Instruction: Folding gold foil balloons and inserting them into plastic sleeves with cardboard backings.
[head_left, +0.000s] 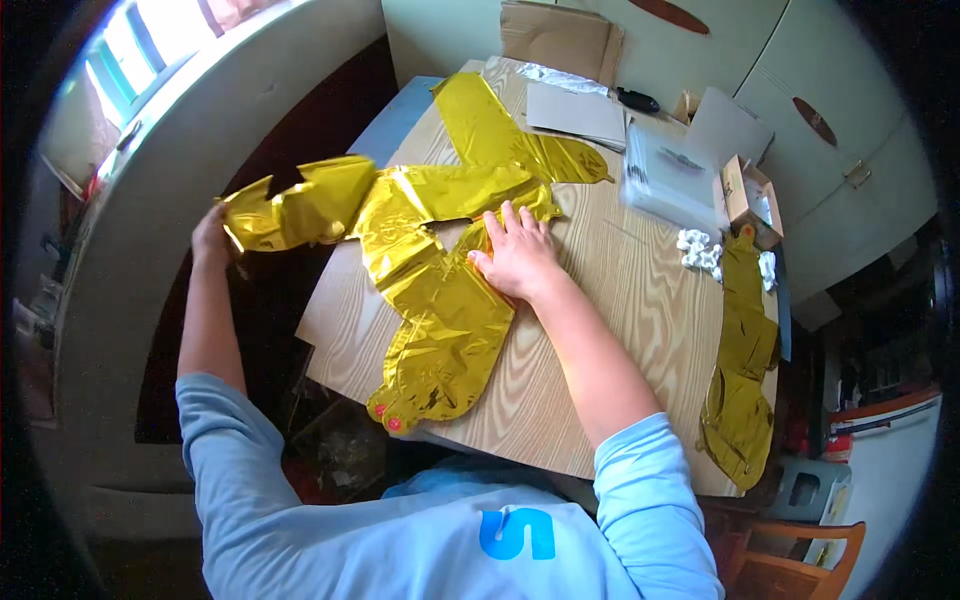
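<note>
A flat, shiny gold foil balloon (pixel 440 300) with several branching parts lies across the wooden table (pixel 620 300). Its near end is rounded and carries two small pink-red spots by the table's front edge. Beyond the table's left edge, my left hand (pixel 210 238) is closed on the balloon's left end and holds it up in the air; most of its fingers are hidden behind the foil. My right hand (pixel 520 255) rests palm down on the middle of the balloon, fingers spread. The foil is creased between the two hands.
Another flat gold foil balloon (pixel 740 370) lies along the right edge. Behind it stand a small open cardboard box (pixel 752 200), a stack of clear plastic packs (pixel 672 175) and crumpled white pieces (pixel 700 252). Grey-white sheets (pixel 575 115) and a black object (pixel 637 100) lie at the back.
</note>
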